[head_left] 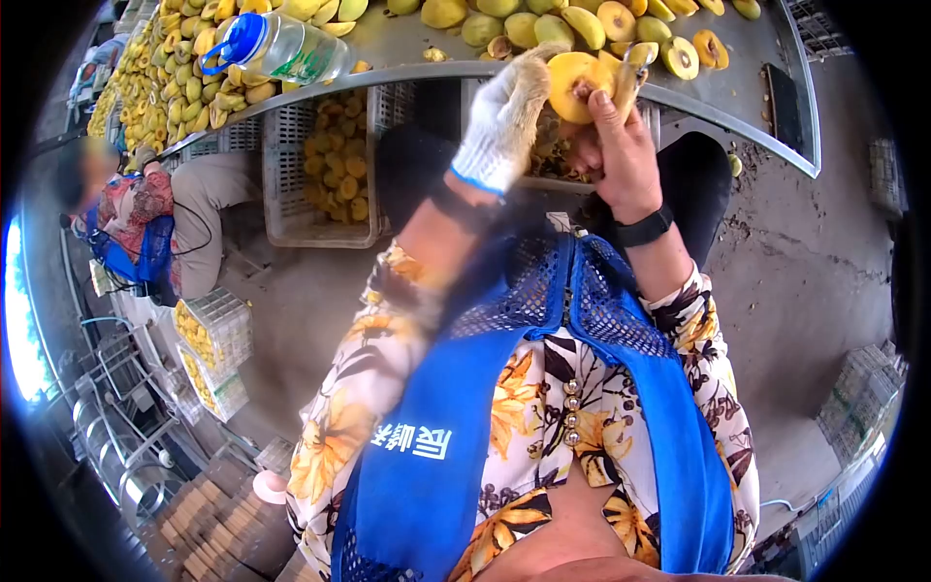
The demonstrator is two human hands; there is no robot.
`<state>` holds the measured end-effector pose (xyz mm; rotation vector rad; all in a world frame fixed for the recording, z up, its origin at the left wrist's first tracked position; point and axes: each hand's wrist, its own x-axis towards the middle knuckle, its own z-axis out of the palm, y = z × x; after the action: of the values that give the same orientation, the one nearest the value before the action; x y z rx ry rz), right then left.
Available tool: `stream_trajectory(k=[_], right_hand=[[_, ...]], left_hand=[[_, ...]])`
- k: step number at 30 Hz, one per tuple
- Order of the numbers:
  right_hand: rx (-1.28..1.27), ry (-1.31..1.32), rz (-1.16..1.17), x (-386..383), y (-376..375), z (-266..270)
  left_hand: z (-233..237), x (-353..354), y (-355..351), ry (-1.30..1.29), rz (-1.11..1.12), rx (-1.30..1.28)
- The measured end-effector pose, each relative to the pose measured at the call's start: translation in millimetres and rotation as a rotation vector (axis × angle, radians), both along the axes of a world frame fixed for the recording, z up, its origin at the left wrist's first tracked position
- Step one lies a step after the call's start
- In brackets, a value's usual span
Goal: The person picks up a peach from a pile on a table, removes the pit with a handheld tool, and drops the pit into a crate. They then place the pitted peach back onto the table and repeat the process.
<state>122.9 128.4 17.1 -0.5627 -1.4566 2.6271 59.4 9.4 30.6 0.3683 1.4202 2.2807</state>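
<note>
My left hand (502, 121), in a white knit glove with stained fingers, is closed on the edge of a halved yellow peach (574, 80). The cut face of the peach is toward me, with a ragged brown centre. My bare right hand (621, 160) is closed beside it, its thumb against the fruit. A small metal tool with a curved tip (637, 60) sticks up from the right fingers; its handle is hidden. Just beyond the hands, peach halves (681, 58) lie on the metal table (427, 70), some with the brown pit area showing.
A clear bottle with a blue cap (296, 47) lies on the table at left, beside a large heap of peaches (184, 73). Under the table edge stands a white crate (281, 194) holding peaches. A co-worker (126, 213) sits at left. More crates (218, 335) are stacked behind.
</note>
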Motion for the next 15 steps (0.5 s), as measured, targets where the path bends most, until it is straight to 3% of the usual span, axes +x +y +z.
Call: stream_trajectory(k=[1,4,5,7,13,15], right_hand=[[0.03,-0.033,0.001,1,-5,-3],[0.64,-0.186,0.019,2,-7,-23],[0.792,-0.144,-0.001,7,-7,-21],[1.098,-0.045,-0.044,16,-6,-13],[1.211,0.067,0.182,34,3,-19],[1.254,0.068,0.192,34,2,-14]], left_hand=[[-6,5,5,-0.115,0.005,0.06],[-25,9,19,-0.216,0.275,0.017],[-22,5,15,-0.38,0.262,0.061],[-24,-7,8,-0.348,0.228,0.067],[-26,-7,7,-0.05,0.219,-0.177],[-21,-4,6,-0.1,0.143,-0.169]])
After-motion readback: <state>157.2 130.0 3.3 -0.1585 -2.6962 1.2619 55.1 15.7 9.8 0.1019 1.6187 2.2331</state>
